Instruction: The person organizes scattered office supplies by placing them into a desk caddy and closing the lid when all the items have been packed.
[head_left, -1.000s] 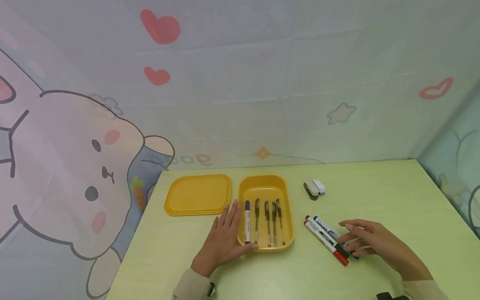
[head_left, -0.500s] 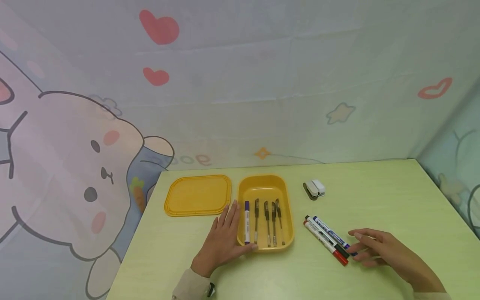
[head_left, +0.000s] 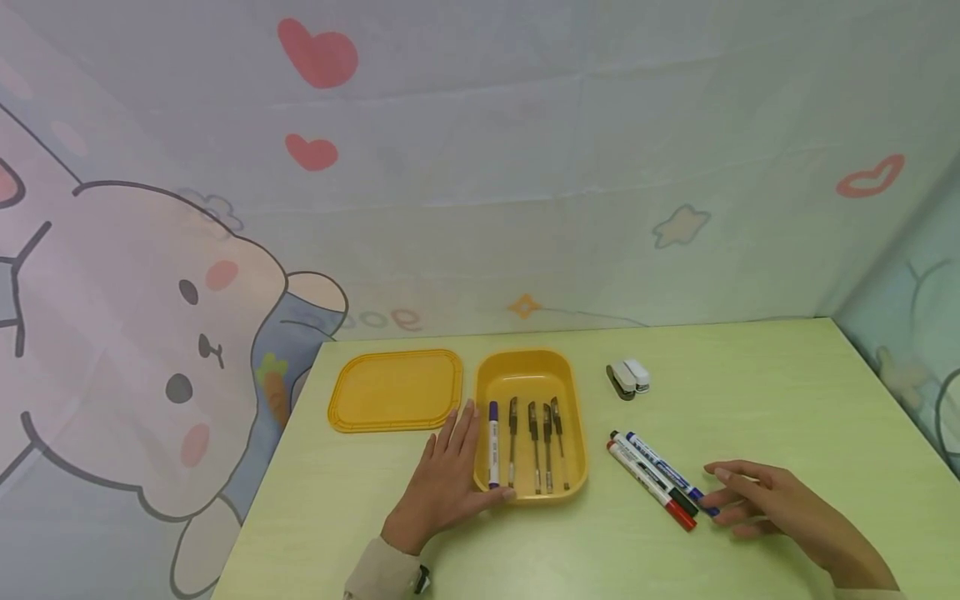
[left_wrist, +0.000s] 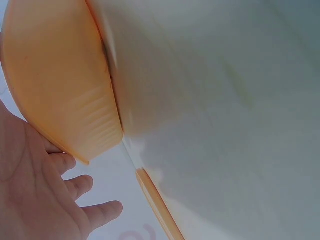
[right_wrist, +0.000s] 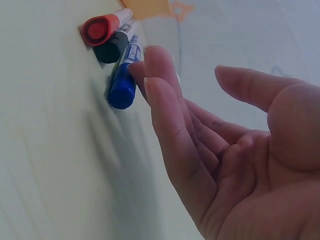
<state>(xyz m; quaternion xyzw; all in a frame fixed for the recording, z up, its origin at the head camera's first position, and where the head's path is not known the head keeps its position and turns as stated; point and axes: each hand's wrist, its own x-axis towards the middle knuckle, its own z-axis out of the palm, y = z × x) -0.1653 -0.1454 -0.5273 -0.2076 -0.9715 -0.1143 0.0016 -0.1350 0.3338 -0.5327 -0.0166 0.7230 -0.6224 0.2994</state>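
My left hand [head_left: 442,483] rests with straight fingers along the left rim of a yellow plastic tray [head_left: 527,379], its thumb over the front rim. Inside the tray lie a white marker with a purple cap [head_left: 493,450] and several slim black-capped pens [head_left: 536,450]. To the right, three whiteboard markers lie side by side on the table: red [head_left: 648,483], black [head_left: 654,473] and blue [head_left: 666,468]. My right hand [head_left: 772,504] hovers at their near end with loosely bent fingers and nothing in its grasp. In the right wrist view, a fingertip overlaps the blue marker's end [right_wrist: 121,95].
A yellow lid [head_left: 397,390] lies flat to the left of the tray. A small white and black stapler [head_left: 628,378] sits behind the markers. The pale green table [head_left: 787,392] ends at a hanging cloth printed with cartoons [head_left: 480,167].
My right hand has drawn back to the right and slightly nearer, uncovering more of the blue marker. The left hand, the tray and the markers have stayed put.
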